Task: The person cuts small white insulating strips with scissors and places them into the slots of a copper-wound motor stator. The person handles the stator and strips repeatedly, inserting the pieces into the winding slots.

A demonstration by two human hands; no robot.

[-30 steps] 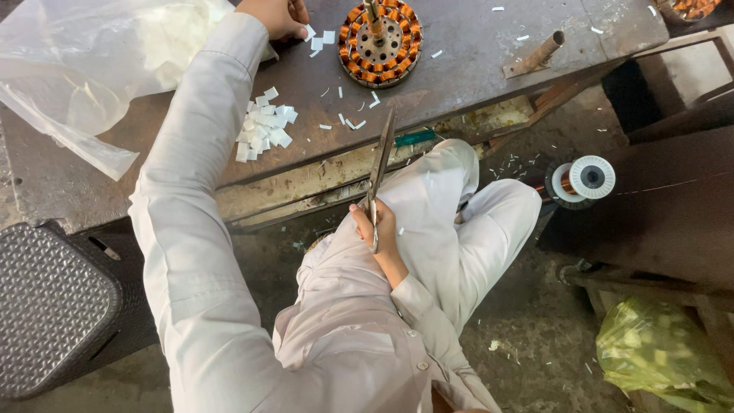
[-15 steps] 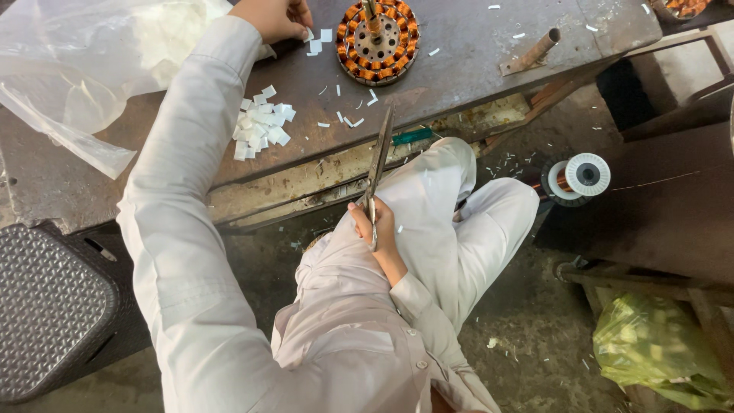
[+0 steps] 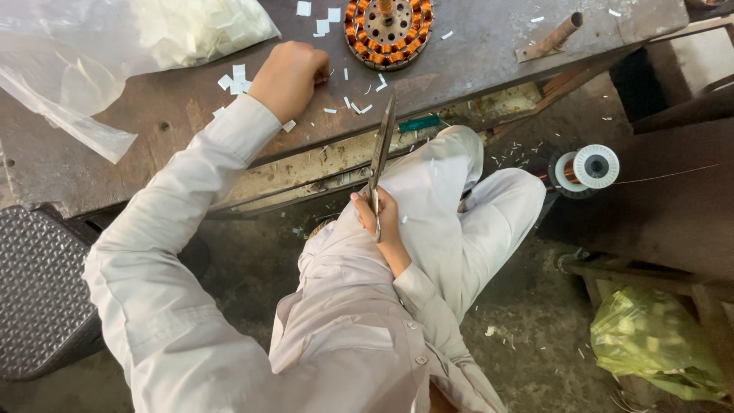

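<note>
A clear bag on the bench holds white paper pieces. Left hand, curled shut, rests beside scattered slips. Right hand grips long grey shears over the lap, blades together.

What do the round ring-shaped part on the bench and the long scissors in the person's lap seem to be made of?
The round ring-shaped part looks like dull grey metal with shiny orange-copper wire coils around its rim, probably copper by the colour. The long scissors, held in the right hand, look like bare grey steel with a worn, matt sheen. The left hand rests on the rusty-brown metal bench.
</note>
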